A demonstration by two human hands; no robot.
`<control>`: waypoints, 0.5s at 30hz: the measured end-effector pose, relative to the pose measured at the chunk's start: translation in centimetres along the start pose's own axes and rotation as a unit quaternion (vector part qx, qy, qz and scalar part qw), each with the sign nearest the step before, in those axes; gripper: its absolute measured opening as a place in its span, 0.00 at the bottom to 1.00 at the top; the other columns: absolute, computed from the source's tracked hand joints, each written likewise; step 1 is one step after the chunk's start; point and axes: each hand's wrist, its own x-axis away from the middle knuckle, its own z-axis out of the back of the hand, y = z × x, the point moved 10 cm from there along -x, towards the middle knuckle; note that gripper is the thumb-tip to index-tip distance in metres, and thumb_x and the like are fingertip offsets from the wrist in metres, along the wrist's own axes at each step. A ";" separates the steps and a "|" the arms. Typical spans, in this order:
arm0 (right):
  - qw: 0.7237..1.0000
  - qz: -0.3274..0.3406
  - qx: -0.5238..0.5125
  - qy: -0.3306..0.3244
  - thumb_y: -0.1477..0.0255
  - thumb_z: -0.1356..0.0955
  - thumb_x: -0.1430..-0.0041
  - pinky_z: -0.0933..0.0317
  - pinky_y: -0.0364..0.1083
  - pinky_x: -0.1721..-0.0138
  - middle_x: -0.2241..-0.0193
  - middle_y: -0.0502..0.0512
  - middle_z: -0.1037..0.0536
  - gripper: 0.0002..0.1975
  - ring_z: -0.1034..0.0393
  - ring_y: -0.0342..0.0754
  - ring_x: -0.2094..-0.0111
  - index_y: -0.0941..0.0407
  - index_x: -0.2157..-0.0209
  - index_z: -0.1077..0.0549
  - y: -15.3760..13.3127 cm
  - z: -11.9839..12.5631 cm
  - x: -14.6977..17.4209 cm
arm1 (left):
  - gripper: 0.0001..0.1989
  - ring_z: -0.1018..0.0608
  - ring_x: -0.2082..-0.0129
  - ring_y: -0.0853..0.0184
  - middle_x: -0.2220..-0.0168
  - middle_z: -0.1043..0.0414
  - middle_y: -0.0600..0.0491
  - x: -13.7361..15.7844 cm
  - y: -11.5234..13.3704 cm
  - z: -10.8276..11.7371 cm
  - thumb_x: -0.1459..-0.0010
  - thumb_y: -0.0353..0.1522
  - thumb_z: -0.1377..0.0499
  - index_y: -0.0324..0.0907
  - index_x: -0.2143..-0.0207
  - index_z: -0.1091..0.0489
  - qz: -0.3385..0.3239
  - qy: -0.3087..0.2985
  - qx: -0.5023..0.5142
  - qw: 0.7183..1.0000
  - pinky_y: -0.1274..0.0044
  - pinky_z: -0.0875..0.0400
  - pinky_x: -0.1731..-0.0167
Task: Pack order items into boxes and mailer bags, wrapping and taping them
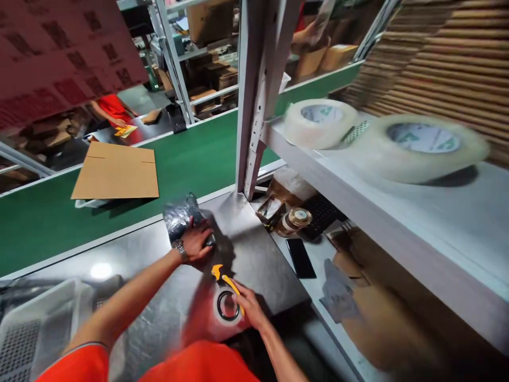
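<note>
At the far left near you, a white perforated basket sits on the steel counter. Beyond the counter runs a green conveyor belt, and a flat cardboard sheet lies on it, resting over a white tray whose edge shows beneath it. Farther still, across the belt, another person in red works at a dark table.

Your left hand lies on the counter with its fingers closed down over the near end of a grey plastic bag, pressing it flat; a watch shows on that wrist. Just to the right and nearer to you, a yellow cutter lies on the counter, touching the tape roll. Your right hand rests on the right side of that roll, fingers curled against its rim and over the cutter's near end; motion blur hides whether it truly grips either one.

To the right of the shelf post, a black phone lies on the lower surface, near a brown tape roll and a black keyboard. On the shelf above sit two large clear tape rolls, the nearer one blurred.
</note>
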 end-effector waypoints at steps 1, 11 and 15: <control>1.000 -0.014 -0.014 -0.007 0.50 0.19 0.46 0.34 0.66 0.26 0.40 0.65 0.11 0.34 0.21 0.68 0.34 0.52 0.41 0.10 0.9 -0.8 1.1 | 0.30 0.38 0.17 0.37 0.25 0.26 0.36 0.1 -0.3 0.3 0.28 0.45 0.40 0.44 0.30 0.24 0.106 0.031 -0.008 0.994 0.39 0.57 0.16; 0.995 -0.067 -0.057 0.038 0.61 0.19 0.56 0.26 0.47 0.58 0.56 0.56 0.08 0.32 0.23 0.49 0.64 0.55 0.47 0.08 -1.6 -0.4 -0.4 | 0.44 0.43 0.15 0.34 0.19 0.35 0.34 2.8 4.5 0.8 0.36 0.61 0.33 0.45 0.28 0.23 -0.044 -0.063 0.052 0.996 0.41 0.59 0.16; 0.995 -0.055 -0.062 0.058 0.58 0.18 0.52 0.20 0.52 0.50 0.50 0.61 0.08 0.35 0.17 0.59 0.51 0.56 0.42 0.10 -1.6 -0.3 0.9 | 0.28 0.27 0.27 0.36 0.38 0.18 0.34 3.5 3.8 0.9 0.36 0.57 0.31 0.46 0.47 0.14 -0.101 -0.106 0.045 0.988 0.41 0.59 0.17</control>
